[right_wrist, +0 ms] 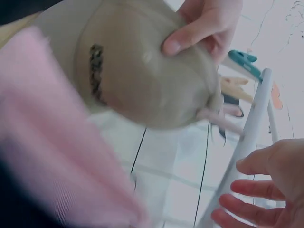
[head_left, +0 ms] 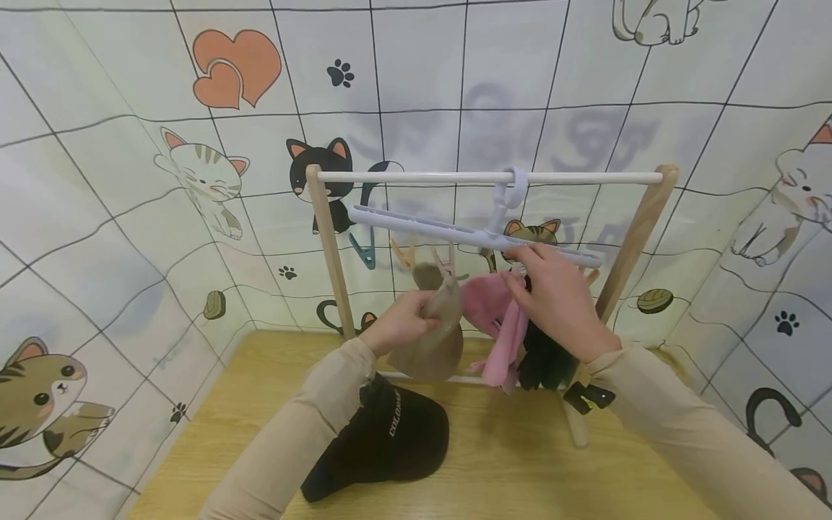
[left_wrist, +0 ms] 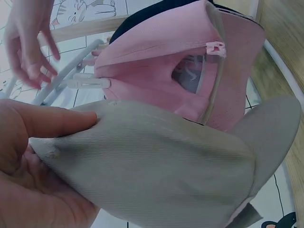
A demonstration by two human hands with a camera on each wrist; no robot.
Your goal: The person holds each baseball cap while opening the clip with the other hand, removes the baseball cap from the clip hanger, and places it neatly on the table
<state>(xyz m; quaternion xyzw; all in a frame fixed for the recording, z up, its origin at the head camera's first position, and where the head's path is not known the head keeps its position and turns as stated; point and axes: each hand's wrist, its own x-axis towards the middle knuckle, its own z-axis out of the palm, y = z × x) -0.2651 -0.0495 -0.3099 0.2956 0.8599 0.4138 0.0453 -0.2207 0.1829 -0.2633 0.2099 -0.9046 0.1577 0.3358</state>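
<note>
My left hand [head_left: 404, 323] pinches the fabric of a beige cap [left_wrist: 156, 161], thumb on top of its crown. A pale clothespin [head_left: 445, 261] on the hanger's underside grips that cap. The lavender clip hanger [head_left: 422, 227] tilts down to the right, its hook over a white rail. My right hand [head_left: 557, 300] is at the hanger's right half; its fingers [right_wrist: 259, 187] are spread beside the bar in the right wrist view, holding nothing. Between the hands hangs a pink cap [left_wrist: 156, 61], with a dark cap [head_left: 544, 354] behind it.
A wooden rack [head_left: 627, 245] with a white top rail [head_left: 416, 177] stands on the wood-grain table [head_left: 520, 477]. A black cap [head_left: 406, 440] with pale lettering lies in front. Teal [head_left: 365, 253] and orange clothespins [head_left: 403, 254] hang at the hanger's left. Cat-print sheets surround the table.
</note>
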